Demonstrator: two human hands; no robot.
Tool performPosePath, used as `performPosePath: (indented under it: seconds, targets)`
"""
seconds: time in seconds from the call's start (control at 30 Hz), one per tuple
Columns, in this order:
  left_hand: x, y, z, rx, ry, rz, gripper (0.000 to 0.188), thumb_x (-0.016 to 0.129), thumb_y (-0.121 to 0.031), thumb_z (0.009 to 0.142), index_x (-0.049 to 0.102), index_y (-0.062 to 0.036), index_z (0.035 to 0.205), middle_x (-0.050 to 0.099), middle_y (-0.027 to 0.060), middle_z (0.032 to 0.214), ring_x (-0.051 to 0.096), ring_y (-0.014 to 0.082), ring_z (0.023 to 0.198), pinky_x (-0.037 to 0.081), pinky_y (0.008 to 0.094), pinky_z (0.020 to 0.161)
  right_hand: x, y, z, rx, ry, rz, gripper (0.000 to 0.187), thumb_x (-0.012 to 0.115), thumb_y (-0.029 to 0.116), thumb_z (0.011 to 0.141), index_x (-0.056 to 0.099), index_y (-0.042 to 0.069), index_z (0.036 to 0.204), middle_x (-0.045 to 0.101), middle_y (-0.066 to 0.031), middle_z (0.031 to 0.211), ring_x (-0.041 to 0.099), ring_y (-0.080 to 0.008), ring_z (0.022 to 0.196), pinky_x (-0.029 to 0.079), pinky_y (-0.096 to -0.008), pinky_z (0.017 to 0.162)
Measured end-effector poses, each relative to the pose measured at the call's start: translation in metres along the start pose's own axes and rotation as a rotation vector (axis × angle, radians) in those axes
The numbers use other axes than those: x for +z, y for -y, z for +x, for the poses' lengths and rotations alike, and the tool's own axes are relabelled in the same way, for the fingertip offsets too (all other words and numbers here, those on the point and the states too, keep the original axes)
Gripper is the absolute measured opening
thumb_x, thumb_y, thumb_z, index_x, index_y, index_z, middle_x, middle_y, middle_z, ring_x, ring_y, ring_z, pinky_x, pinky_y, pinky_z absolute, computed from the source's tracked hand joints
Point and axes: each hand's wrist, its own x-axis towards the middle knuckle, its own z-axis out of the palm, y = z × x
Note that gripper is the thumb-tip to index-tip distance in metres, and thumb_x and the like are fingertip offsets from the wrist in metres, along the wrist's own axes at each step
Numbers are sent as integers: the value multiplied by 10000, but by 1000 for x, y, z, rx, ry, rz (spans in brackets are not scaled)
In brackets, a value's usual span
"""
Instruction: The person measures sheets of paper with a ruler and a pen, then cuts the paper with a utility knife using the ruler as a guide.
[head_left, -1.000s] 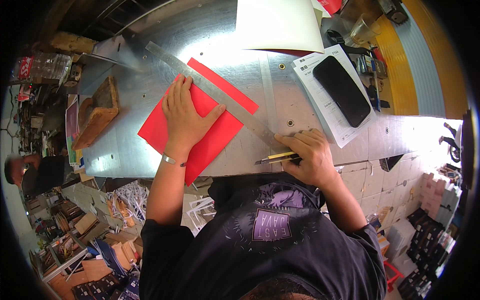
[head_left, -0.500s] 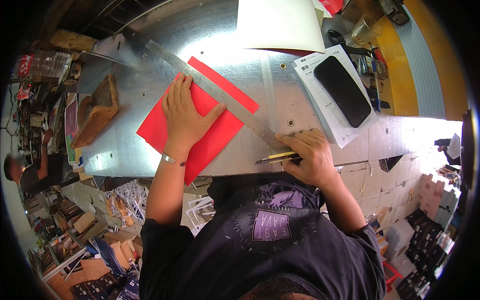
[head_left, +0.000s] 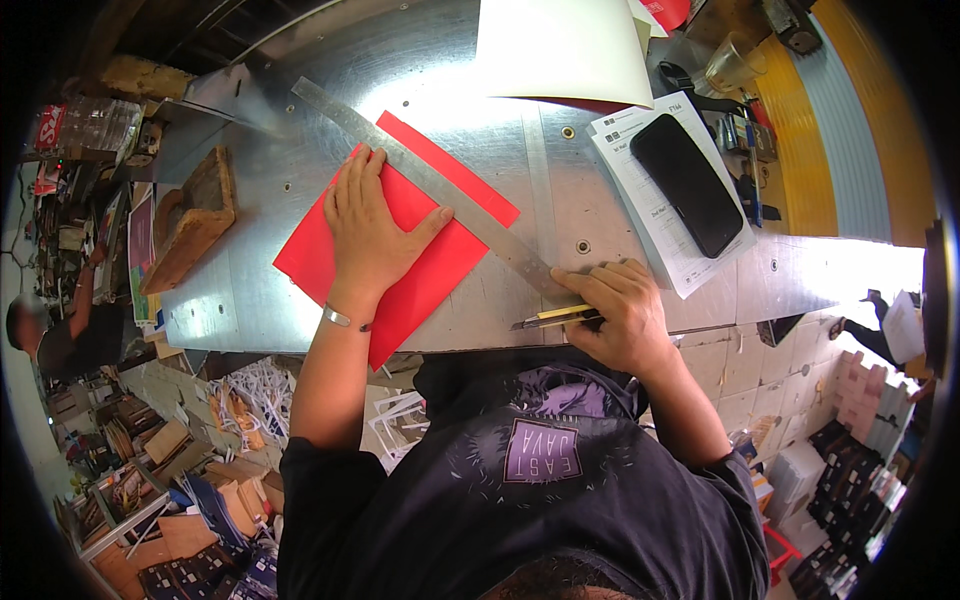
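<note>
A red sheet (head_left: pixel 420 270) lies slantwise on the metal table, its lower corner past the near edge. Across it runs a long steel ruler (head_left: pixel 465 208), leaving a red strip beyond its far side. My left hand (head_left: pixel 372 225) is flat on the sheet with fingers spread, the fingertips and thumb at the ruler's near edge. In my right hand (head_left: pixel 625 310) is a yellow utility knife (head_left: pixel 560 315), gripped in the curled fingers with its blade end pointing left. The index finger and thumb side of that hand touch the ruler's near right end.
A black phone (head_left: pixel 688 185) rests on printed papers (head_left: pixel 672 262) at the right. Behind is a large white sheet (head_left: pixel 560 50). A wooden block with a handle (head_left: pixel 195 225) stands at the left. Another person (head_left: pixel 75 320) is at the far left, and someone is partly visible at the far right.
My hands, the ruler, the red sheet and the knife have stayed put. At the far right, the partly visible person and a pale sheet have moved closer.
</note>
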Motion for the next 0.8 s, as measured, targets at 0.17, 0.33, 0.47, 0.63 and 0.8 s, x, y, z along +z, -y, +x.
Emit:
performPosePath:
  seconds: [0.17,0.33,0.47,0.63,0.8]
  targets:
    - [-1,0,0,-2,4,3,1108,822,-710,842,453,-9,1615,393,220,1730,302,389,1637,198,589,1325,-3,2,0,14,22,3,578,802,160,664,785,56,1233,695,-80,854,673,-287,813,500,-420,801]
    - [-1,0,1,4,5,-9,1111,826,-711,838,457,0,1608,395,226,1727,300,395,1637,202,590,1324,-3,1,0,5,20,6,579,802,162,669,783,54,1237,705,-85,867,676,-289,817,503,-422,802]
    - [-1,1,1,11,0,-14,1113,828,-712,836,459,4,1604,395,230,1726,303,394,1636,204,590,1323,-3,1,0,11,30,-1,577,801,164,667,784,53,1233,707,-84,871,676,-286,817,503,-419,800]
    - [-1,1,1,13,0,-11,1115,829,-710,836,459,7,1605,397,236,1724,306,394,1635,205,585,1323,-3,1,1,11,25,-1,577,801,165,664,786,55,1230,704,-80,863,673,-284,806,502,-417,794]
    - [-1,1,0,17,-6,-12,1119,824,-713,839,460,16,1605,401,243,1721,309,400,1632,208,584,1320,-2,0,0,9,23,3,581,800,166,662,787,56,1232,704,-78,860,673,-281,801,500,-414,788]
